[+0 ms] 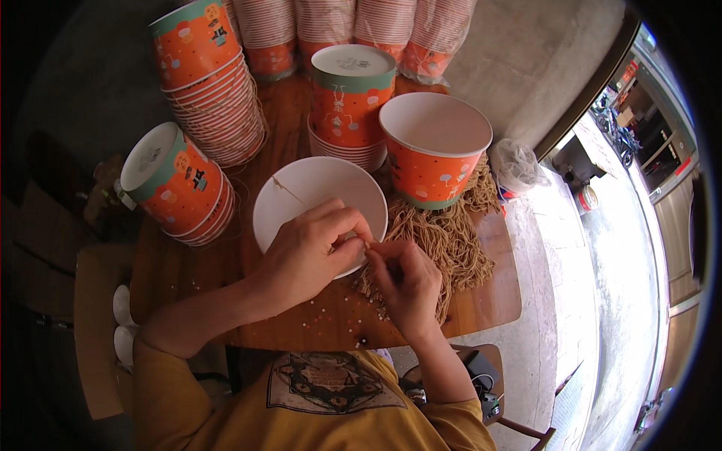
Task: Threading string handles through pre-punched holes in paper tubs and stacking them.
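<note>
An open orange paper tub with a white inside lies tipped toward me at the middle of the table. A thin tan cord crosses its inside and runs under my left hand, whose thumb and forefinger are pinched together. Against those fingertips, over the tub's right rim, my right hand pinches too. A tiny length between the fingers looks like the cord's end, though the fingers mostly cover it. Just beyond my right hand spreads a loose heap of tan cords.
Another open orange tub stands on the heap. Upside-down tub stacks rise behind and at left, with a tall leaning stack. Bagged tubs line the wall. Small pale bits dot the wooden table's front.
</note>
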Available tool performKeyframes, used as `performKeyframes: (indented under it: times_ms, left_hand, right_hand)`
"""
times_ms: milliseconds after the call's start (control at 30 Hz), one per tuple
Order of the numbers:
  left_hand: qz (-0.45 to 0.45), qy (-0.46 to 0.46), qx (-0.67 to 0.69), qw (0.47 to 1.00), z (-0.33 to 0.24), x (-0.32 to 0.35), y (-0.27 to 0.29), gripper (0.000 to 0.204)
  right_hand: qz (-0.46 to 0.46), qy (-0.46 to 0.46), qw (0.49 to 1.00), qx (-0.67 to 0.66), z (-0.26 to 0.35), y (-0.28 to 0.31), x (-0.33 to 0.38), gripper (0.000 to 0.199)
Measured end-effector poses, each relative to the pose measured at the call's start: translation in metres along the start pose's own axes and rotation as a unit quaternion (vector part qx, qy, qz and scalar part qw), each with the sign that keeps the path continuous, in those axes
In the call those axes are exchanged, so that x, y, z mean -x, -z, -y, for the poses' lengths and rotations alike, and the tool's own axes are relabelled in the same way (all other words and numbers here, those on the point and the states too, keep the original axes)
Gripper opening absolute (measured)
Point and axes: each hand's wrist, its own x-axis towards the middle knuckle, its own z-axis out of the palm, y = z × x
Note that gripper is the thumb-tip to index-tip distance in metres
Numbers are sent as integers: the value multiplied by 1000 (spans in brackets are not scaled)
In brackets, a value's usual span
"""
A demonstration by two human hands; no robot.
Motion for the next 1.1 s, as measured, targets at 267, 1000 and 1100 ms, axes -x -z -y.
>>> performKeyframes:
  times_ms: [267,1000,1100]
  left_hand:
    - [-7,-8,56,998,5,0,-3,10]
    - [-6,-19,75,997,5,2,-11,15]
    - [-23,-22,44,999,-5,5,-12,15]
  right_hand:
    - [-4,20,1000,7,-1,-2,0,14]
    - [7,-119,986,-119,-6,1,6,5]
    - [1,-107,988,-113,-5,-2,7,5]
